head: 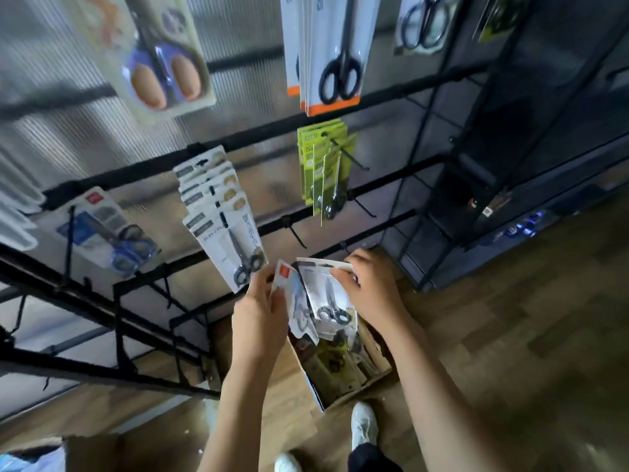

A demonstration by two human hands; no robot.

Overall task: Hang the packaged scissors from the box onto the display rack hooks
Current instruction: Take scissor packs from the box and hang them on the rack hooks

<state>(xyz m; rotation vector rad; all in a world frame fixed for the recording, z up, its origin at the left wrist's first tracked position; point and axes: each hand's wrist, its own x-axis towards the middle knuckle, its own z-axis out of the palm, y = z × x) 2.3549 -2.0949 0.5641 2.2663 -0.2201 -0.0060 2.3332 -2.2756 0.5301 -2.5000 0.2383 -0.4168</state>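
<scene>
My left hand [262, 315] grips a small stack of packaged scissors [294, 301] by its left edge, above the cardboard box [354, 386] on the floor. My right hand [369, 284] pinches the top of the front white packet [326, 287], which shows black-handled scissors. The box holds several more packets. Just left of my hands, a row of white scissor packets [221, 212] hangs on a hook of the black display rack [238, 144]. Bare hooks [294, 233] stick out of the bar right above my hands.
Green packets [323, 165], white-and-orange packets [333, 56], a blue-handled pair [109, 229] and a purple-and-orange pair [160, 56] hang on the rack. A dark wire shelf [493, 165] stands to the right. My white shoes [364, 427] stand on the wooden floor beside the box.
</scene>
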